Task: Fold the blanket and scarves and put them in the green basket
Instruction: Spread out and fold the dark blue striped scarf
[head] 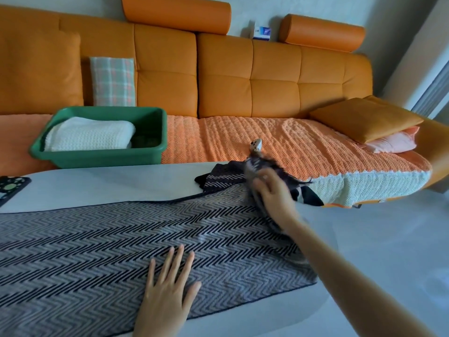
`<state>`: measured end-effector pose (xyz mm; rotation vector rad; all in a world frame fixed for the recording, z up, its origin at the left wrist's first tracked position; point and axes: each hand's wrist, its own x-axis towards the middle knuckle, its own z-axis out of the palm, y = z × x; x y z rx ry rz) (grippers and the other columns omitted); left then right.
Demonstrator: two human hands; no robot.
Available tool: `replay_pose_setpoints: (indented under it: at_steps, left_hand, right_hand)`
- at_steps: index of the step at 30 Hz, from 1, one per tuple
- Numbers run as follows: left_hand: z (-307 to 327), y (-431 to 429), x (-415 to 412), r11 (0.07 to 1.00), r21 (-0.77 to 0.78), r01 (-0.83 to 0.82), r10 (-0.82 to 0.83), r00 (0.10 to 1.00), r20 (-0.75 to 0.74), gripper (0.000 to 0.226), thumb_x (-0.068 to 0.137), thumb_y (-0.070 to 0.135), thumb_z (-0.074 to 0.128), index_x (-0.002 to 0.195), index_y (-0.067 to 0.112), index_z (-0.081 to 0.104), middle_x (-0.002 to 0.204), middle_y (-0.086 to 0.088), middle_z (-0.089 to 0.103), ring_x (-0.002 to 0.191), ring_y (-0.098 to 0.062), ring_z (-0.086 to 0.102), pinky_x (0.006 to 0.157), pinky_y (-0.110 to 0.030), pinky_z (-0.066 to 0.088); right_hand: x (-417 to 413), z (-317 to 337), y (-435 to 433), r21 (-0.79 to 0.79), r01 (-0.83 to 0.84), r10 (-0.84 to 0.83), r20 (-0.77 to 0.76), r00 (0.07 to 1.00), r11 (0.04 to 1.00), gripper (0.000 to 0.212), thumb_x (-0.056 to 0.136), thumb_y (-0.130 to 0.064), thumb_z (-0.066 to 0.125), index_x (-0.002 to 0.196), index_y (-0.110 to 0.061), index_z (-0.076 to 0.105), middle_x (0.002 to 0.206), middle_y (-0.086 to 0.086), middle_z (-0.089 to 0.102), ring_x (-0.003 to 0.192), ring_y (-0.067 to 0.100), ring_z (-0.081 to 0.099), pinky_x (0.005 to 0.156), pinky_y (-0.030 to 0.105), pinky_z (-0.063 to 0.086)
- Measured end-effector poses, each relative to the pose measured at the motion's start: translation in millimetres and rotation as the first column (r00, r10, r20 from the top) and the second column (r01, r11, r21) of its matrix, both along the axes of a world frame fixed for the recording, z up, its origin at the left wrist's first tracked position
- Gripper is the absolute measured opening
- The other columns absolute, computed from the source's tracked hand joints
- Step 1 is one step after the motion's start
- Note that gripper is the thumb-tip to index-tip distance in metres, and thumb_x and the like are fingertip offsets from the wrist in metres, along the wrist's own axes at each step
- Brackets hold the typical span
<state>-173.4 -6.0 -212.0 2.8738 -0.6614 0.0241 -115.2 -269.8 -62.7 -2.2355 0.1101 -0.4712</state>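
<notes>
Soft, even daylight, moderately bright, comes from the window (435, 93) at 2 o'clock; shadows are faint and soft-edged; the floor (388, 227) at 3 o'clock carries a pale sheen; the right hand (272, 193) and the scarf (121, 239) end it grips at 1 o'clock are smeared by motion blur; the left hand (167, 295) is sharper; the wide lens bows the sofa (243, 76) back and the desk (97, 186) edge toward the borders.

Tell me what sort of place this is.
Most likely a home living room: a long orange sofa with a plaid cushion stands against the wall, and a white table in front of it carries the herringbone scarf.
</notes>
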Motion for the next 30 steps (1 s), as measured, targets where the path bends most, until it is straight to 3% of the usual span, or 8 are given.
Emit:
replay_pose_setpoints:
  at_steps: [3, 5, 7, 10, 15, 18, 23, 30]
  left_hand:
    - [16, -3, -1, 0.998, -0.044, -0.036, 0.033, 0.998, -0.054, 0.065, 0.092, 0.065, 0.011, 0.147, 0.031, 0.002, 0.153, 0.009, 0.017, 0.138, 0.000, -0.017, 0.110, -0.037, -0.007]
    - [29, -8, 1, 0.942, -0.308, -0.132, 0.063, 0.973, -0.224, 0.064, 0.089, 0.063, 0.014, 0.144, 0.037, -0.004, 0.152, 0.019, -0.003, 0.136, 0.003, -0.017, 0.112, -0.035, -0.012]
    - [45, -9, 3, 0.721, -0.595, -0.355, 0.055, 0.885, -0.462, 0.056, 0.091, 0.051, 0.030, 0.144, 0.037, 0.016, 0.150, 0.020, 0.011, 0.142, -0.008, 0.003, 0.116, -0.038, 0.005]
    - [60, -14, 16, 0.386, -0.808, -0.445, 0.049, 0.885, -0.463, 0.049, 0.094, 0.030, 0.046, 0.140, 0.026, 0.030, 0.147, 0.001, 0.034, 0.131, -0.013, 0.035, 0.105, -0.027, 0.029]
    - [67, -23, 51, 0.644, -0.644, -0.412, 0.185, 0.902, -0.391, 0.071, 0.087, 0.031, 0.061, 0.145, 0.015, 0.022, 0.149, -0.008, 0.030, 0.134, -0.022, 0.033, 0.106, -0.037, 0.033]
    - [64, -28, 71, 0.740, -0.542, -0.397, 0.179, 0.894, -0.411, 0.074, 0.085, 0.031, 0.064, 0.145, 0.013, 0.024, 0.148, -0.010, 0.032, 0.135, -0.025, 0.031, 0.107, -0.037, 0.029]
    - [71, -36, 97, 0.609, -0.555, -0.566, 0.193, 0.785, -0.589, 0.069, 0.084, 0.031, 0.065, 0.141, 0.008, 0.032, 0.134, -0.011, 0.049, 0.122, -0.027, 0.047, 0.097, -0.035, 0.039]
    - [80, -29, 90, 0.589, -0.632, -0.503, 0.172, 0.843, -0.509, 0.020, 0.090, 0.013, 0.057, 0.101, 0.003, 0.069, 0.106, -0.011, 0.068, 0.101, -0.023, 0.059, 0.078, -0.024, 0.041]
  right_hand:
    - [-33, -28, 39, -0.309, -0.240, 0.219, -0.103, 0.970, 0.920, 0.012, 0.097, -0.024, 0.045, 0.102, -0.020, 0.055, 0.096, -0.005, 0.065, 0.087, 0.017, 0.061, 0.074, 0.034, 0.048]
    - [-49, -51, 51, -0.431, -0.337, 0.303, -0.150, 0.941, 0.837, 0.025, 0.098, -0.029, 0.040, 0.109, -0.017, 0.059, 0.111, -0.002, 0.066, 0.109, 0.017, 0.058, 0.099, 0.033, 0.042]
    - [-62, -69, 59, -0.481, -0.384, 0.352, -0.160, 0.922, 0.788, 0.034, 0.097, -0.032, 0.036, 0.103, -0.015, 0.064, 0.117, -0.002, 0.066, 0.119, 0.015, 0.055, 0.107, 0.033, 0.037]
    - [-74, -86, 63, -0.573, -0.325, 0.365, -0.048, 0.930, 0.753, 0.033, 0.093, -0.035, 0.036, 0.085, -0.024, 0.067, 0.106, -0.010, 0.071, 0.108, 0.010, 0.063, 0.089, 0.034, 0.054]
    - [-86, -92, 66, -0.407, -0.273, 0.270, -0.067, 0.961, 0.872, 0.020, 0.090, -0.022, 0.055, 0.108, -0.020, 0.065, 0.137, -0.005, 0.052, 0.111, 0.014, 0.059, 0.085, 0.025, 0.051]
    - [-80, -100, 63, -0.436, -0.152, 0.107, -0.125, 0.986, 0.887, 0.051, 0.086, -0.032, 0.064, 0.133, -0.018, 0.049, 0.142, -0.003, 0.044, 0.125, 0.016, 0.047, 0.099, 0.028, 0.041]
    - [-74, -99, 78, -0.404, -0.052, 0.025, -0.070, 0.997, 0.913, 0.010, 0.077, -0.026, 0.074, 0.084, -0.021, 0.069, 0.082, -0.012, 0.063, 0.082, 0.013, 0.055, 0.073, 0.027, 0.050]
    - [-96, -90, 99, -0.191, -0.070, 0.071, -0.004, 0.997, 0.979, 0.012, 0.092, -0.019, 0.057, 0.086, -0.029, 0.054, 0.090, -0.023, 0.059, 0.091, -0.004, 0.054, 0.073, 0.016, 0.044]
